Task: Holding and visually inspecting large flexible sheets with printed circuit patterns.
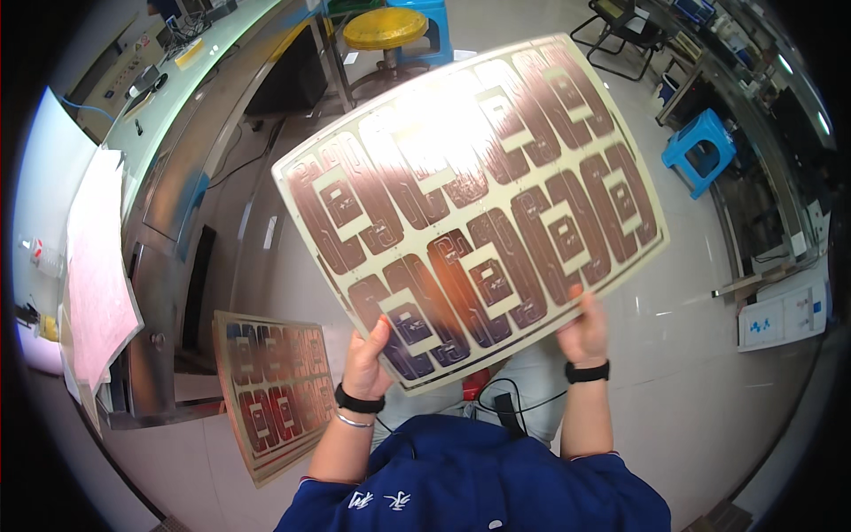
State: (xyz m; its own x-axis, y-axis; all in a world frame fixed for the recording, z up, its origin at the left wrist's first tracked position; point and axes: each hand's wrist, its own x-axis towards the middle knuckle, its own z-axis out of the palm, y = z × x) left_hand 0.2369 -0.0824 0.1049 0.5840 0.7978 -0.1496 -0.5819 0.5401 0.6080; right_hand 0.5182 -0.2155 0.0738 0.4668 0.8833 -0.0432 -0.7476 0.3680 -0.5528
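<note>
A large pale panel with rows of repeated brown copper circuit patterns (532,297), a printed circuit board sheet, is tilted up in front of me, with bright glare on its upper part. My left hand (365,362) grips its lower left corner, thumb on the face. At the lower right edge, my right hand (585,332) holds it too, thumb tip over the rim. The other fingers of both hands are mostly hidden behind the sheet. Beside my left forearm, a stack of similar circuit sheets (275,390) leans at a slant.
To the left stands a metal-framed bench with a glass top (191,75); pink and white sheets (102,275) hang at its near end. Ahead is a yellow round stool (386,28). A blue plastic stool (700,151) stands at the right. A black cable (523,399) lies across my lap.
</note>
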